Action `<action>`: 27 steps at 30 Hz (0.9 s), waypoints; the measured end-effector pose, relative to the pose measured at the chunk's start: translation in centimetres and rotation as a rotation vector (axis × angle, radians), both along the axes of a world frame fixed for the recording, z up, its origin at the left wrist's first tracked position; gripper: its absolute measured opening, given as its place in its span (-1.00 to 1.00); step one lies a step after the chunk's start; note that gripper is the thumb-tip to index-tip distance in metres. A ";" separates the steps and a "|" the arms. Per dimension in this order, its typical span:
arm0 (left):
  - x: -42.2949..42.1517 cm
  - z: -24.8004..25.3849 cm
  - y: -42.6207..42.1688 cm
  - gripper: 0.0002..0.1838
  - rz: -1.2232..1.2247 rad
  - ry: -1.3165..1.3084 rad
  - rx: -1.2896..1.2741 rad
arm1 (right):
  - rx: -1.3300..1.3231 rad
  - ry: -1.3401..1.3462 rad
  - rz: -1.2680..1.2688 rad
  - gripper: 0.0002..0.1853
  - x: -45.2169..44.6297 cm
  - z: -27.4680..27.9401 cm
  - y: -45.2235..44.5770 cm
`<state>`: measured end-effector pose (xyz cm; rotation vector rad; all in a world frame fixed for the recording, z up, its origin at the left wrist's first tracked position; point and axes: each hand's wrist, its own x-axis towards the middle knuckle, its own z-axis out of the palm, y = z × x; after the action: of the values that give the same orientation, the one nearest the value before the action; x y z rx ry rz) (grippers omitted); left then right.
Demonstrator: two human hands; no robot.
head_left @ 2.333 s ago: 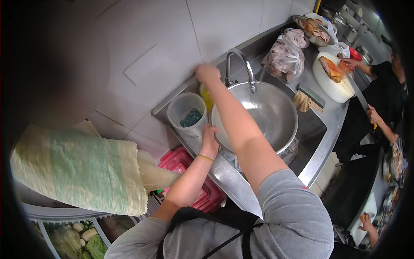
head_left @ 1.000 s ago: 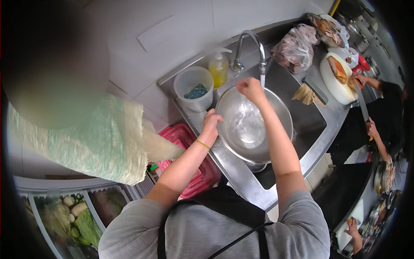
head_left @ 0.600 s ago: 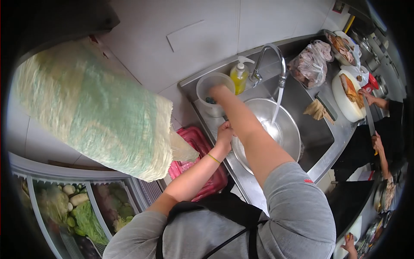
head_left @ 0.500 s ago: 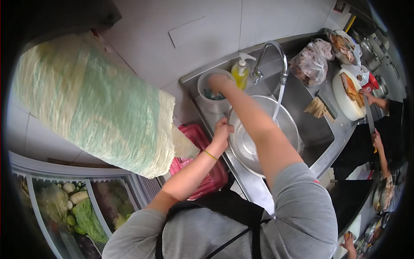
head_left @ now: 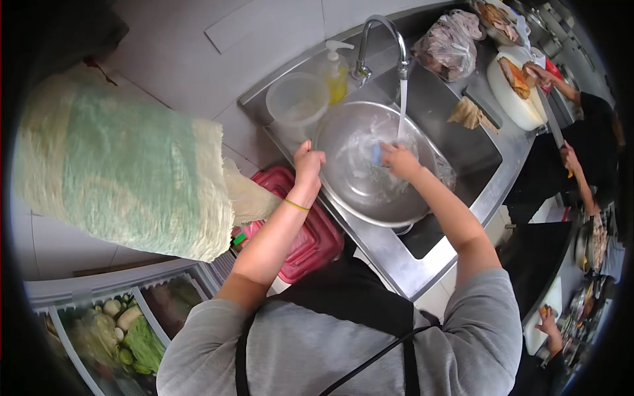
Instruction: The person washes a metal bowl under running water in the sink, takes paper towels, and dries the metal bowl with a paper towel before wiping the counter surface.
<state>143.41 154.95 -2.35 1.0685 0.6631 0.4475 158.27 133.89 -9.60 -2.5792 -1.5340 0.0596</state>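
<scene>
A large round metal basin (head_left: 340, 142) sits tilted over the edge of the sink, with water and suds in it. My left hand (head_left: 309, 165) is closed on the basin's near-left rim. Inside the basin, my right hand (head_left: 401, 162) grips a small blue sponge (head_left: 378, 154) against the metal, its fingers partly blurred. Water pours from the curved faucet (head_left: 403, 63) into the basin beside my right hand. A translucent plastic tub (head_left: 297, 99) and a pump bottle of yellow soap (head_left: 336, 78) stand behind the basin.
A bag of meat (head_left: 450, 46) and a brown crumpled piece (head_left: 466, 113) lie around the sink. At right, another person holds a long knife (head_left: 551, 119) by a white board (head_left: 522, 109) with meat. A woven sack (head_left: 132, 165), red crate (head_left: 317, 244) and vegetable bins (head_left: 112, 330) are left.
My right hand has left the plastic tub and moved into the basin with the blue sponge. Suds now show in the basin. My left hand stays on the rim.
</scene>
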 end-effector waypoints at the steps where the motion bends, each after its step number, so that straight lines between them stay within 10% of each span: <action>1: -0.1 -0.7 0.1 -0.80 -0.005 0.014 -0.003 | -0.082 0.182 -0.016 -0.67 -1.4 -0.2 -0.6; 9: 0.4 -1.5 0.4 -0.77 0.042 -0.014 0.070 | 0.189 0.695 0.261 -0.69 -8.1 0.3 3.8; 18: -0.2 -0.3 1.3 -0.80 -0.135 0.066 0.137 | 1.073 0.451 -0.473 -0.75 -0.2 0.1 13.6; 24: 0.6 -1.1 1.4 -0.79 -0.158 0.072 0.096 | 0.872 0.050 -0.172 -0.53 0.9 0.3 11.3; 27: 1.0 -1.1 0.9 -0.77 -0.060 0.017 0.082 | 0.097 -0.238 -0.149 -0.63 2.6 -1.4 5.5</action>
<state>144.46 155.88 -3.45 1.1683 0.6298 0.4169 160.87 139.39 -11.04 -2.6909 -1.3681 -0.3404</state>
